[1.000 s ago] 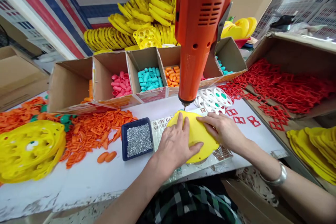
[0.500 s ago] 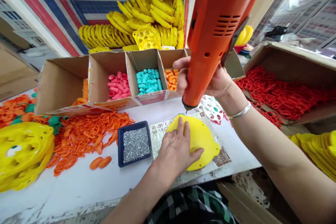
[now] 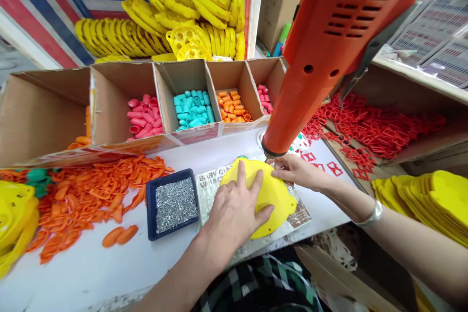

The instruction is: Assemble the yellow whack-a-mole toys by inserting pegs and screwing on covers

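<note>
A round yellow plastic plate (image 3: 275,204) with small ear-like tabs lies on a printed plastic sheet (image 3: 205,183) in front of me. My left hand (image 3: 234,209) rests on it, fingers spread and pressing flat, holding nothing. At the plate's upper right edge, my right hand (image 3: 300,171) has its thumb and fingers closed on the rim; the fingers underneath are hidden. Just above that spot is the tip of a large orange electric screwdriver (image 3: 310,73), tilted, with no hand around its body. The bit's end is partly hidden by my right fingers.
A dark blue tray (image 3: 149,214) of small screws sits left of the sheet, beside loose orange pieces (image 3: 84,195). Behind stands a divided cardboard box (image 3: 190,134) with coloured parts. Red frames (image 3: 380,126) and stacked yellow plates (image 3: 427,200) are at right; more yellow parts (image 3: 197,5) pile up behind.
My right hand has let go of the screwdriver's body and come down to the plate's edge. My left hand stays on the plate. The view has shifted somewhat to the right.
</note>
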Motion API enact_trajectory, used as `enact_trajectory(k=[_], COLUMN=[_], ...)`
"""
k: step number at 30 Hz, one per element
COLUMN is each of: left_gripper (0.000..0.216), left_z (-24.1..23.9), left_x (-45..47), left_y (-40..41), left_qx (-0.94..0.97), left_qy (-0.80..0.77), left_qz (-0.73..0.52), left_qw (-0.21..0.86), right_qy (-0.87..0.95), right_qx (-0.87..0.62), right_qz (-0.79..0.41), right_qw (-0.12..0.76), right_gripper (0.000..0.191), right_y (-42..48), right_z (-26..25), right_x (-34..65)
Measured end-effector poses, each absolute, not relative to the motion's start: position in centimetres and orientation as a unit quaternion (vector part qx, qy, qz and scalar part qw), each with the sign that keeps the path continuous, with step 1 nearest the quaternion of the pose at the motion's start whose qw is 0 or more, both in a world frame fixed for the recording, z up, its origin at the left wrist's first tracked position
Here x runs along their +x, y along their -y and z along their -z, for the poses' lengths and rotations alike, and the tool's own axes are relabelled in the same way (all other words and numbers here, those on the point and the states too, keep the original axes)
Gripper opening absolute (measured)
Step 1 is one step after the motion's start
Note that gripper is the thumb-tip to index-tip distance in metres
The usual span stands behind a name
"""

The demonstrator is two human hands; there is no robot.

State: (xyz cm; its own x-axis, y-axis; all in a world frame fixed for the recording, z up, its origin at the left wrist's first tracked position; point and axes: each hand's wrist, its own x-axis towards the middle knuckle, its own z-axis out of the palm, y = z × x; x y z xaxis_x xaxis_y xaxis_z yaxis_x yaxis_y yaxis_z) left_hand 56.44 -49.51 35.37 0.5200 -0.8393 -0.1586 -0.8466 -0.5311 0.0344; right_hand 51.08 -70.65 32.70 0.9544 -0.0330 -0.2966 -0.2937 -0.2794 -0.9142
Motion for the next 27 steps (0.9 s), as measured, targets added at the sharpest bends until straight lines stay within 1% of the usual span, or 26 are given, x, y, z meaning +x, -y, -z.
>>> enact_trajectory(k=[3, 6, 8, 13, 18, 21, 25, 27], left_gripper=[0.069, 0.069, 0.069, 0.069, 0.068, 0.067, 0.068, 0.068], left_z=[-35.2, -34.9, -34.8, -34.7, -34.7, -34.6, -34.6, -34.6], left_x=[56.5, 56.6, 56.6, 56.7, 56.8, 56.7, 56.6, 56.6], left_y=[49.6, 49.7, 49.8, 49.7, 49.6, 49.6, 49.6, 49.4], left_qx=[-0.869, -0.869, -0.869, -0.868, -0.865, -0.866, -0.865, -0.865], left_qy=[-0.487, -0.488, -0.488, -0.49, -0.494, -0.493, -0.496, -0.497], left_qz=[-0.082, -0.078, -0.076, -0.08, -0.087, -0.083, -0.073, -0.071], left_qw=[0.025, 0.023, 0.021, 0.018, 0.01, 0.0, -0.011, -0.015], right_qy=[-0.122, -0.143, -0.156, -0.174, -0.163, -0.157, -0.127, -0.107], right_qx=[-0.741, -0.703, -0.691, -0.694, -0.7, -0.72, -0.761, -0.777], right_qz=[-0.178, -0.219, -0.217, -0.171, -0.219, -0.206, -0.141, -0.102], right_qw=[0.636, 0.661, 0.672, 0.677, 0.66, 0.644, 0.621, 0.611], right_gripper=[0.051, 0.061, 0.064, 0.062, 0.074, 0.074, 0.063, 0.058], right_y=[71.1, 71.5, 71.4, 70.7, 70.6, 70.2, 69.8, 70.2], right_z=[-32.1, -31.8, -31.5, -31.5, -32.6, -32.5, -32.1, -32.7], right_x=[51.7, 52.1, 52.0, 50.5, 47.8, 46.5, 45.5, 45.9])
